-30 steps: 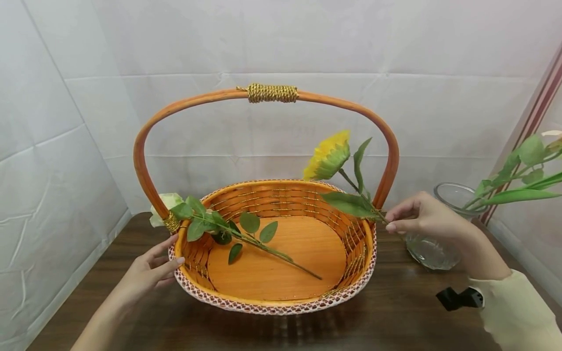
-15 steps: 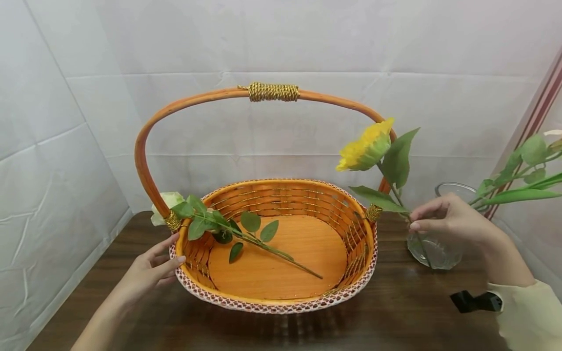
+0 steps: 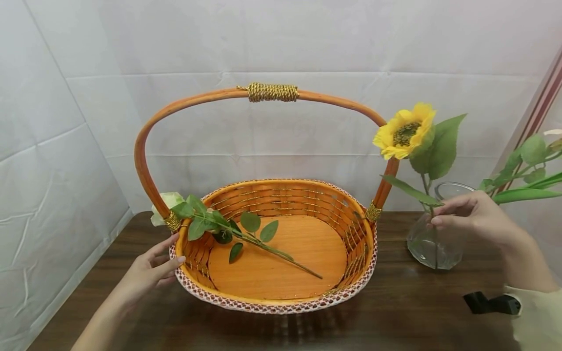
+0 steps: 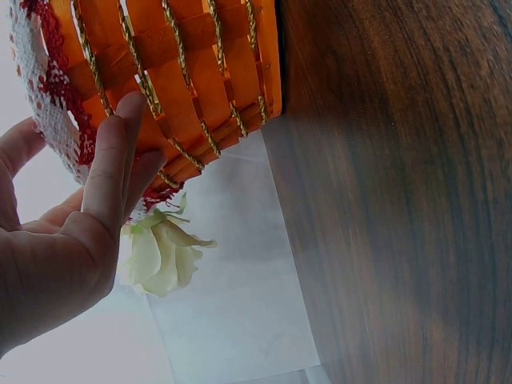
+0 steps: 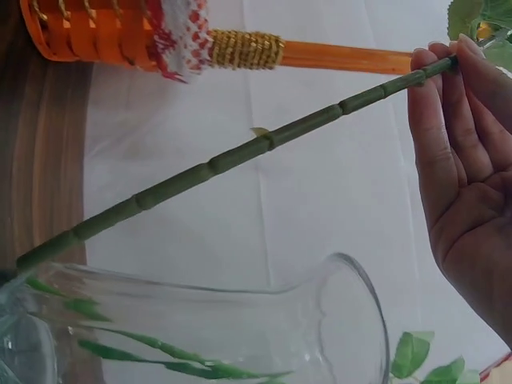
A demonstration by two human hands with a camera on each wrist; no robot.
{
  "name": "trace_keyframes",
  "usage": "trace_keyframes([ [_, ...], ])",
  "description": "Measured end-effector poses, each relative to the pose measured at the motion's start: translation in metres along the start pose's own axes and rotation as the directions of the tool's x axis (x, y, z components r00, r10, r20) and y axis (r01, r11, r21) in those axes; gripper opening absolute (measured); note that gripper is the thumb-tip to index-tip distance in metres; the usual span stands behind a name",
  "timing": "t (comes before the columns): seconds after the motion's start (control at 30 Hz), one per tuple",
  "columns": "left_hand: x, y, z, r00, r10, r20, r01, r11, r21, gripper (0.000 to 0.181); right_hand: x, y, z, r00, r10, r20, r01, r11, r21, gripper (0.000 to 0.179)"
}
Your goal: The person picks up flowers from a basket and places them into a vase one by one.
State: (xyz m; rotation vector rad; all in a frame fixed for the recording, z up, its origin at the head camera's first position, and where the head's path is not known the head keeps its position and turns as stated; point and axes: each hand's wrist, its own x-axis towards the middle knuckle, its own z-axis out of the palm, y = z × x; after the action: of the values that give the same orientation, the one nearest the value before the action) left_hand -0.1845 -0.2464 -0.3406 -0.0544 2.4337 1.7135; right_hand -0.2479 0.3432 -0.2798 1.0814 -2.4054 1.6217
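Note:
At the left side of the orange woven basket (image 3: 281, 308), my left hand (image 3: 142, 269) holds the rim, thumb over the top and fingers against the outer wall. My right hand (image 3: 489, 219) pinches the green stem (image 5: 240, 152) of a yellow sunflower (image 3: 406, 134) between thumb and fingers. The sunflower stands nearly upright right of the basket handle, its bloom turned to the front. Its stem passes outside the clear glass vase (image 5: 378, 316), the lower end close by the vase's base. A white rose (image 4: 164, 252) lies across the basket, bloom over the left rim and stem (image 3: 303, 269) on the bottom.
Green leaves (image 3: 533, 151) of other stems lean out of the vase to the right. The basket's tall arched handle (image 3: 145, 161) rises over it. A dark wooden table (image 3: 395, 317) bears everything, with white sheeting (image 3: 272, 39) behind and at the left.
My right hand has moved right with the sunflower, away from the basket to the vase. The sunflower has come more upright and turned its face forward. The left hand stays on the rim.

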Motion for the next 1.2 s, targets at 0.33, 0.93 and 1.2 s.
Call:
trace_keyframes([
  [0.33, 0.000, 0.000, -0.001, 1.000, 0.007, -0.004, -0.007, 1.000, 0.000, 0.069, -0.008, -0.002, -0.009, 0.987, -0.017, -0.161, 0.023, 0.999, 0.038, 0.029],
  [0.93, 0.001, -0.002, -0.001, 1.000, 0.025, 0.009, -0.025, 0.999, -0.022, 0.069, 0.003, -0.021, -0.017, 0.852, -0.185, -0.490, 0.341, 0.906, 0.250, 0.016],
  [1.2, 0.000, -0.001, -0.001, 1.000, 0.019, 0.009, -0.018, 0.999, -0.040, 0.070, 0.006, -0.023, -0.024, 0.778, -0.205, -0.594, 0.441, 0.851, 0.284, 0.016],
])
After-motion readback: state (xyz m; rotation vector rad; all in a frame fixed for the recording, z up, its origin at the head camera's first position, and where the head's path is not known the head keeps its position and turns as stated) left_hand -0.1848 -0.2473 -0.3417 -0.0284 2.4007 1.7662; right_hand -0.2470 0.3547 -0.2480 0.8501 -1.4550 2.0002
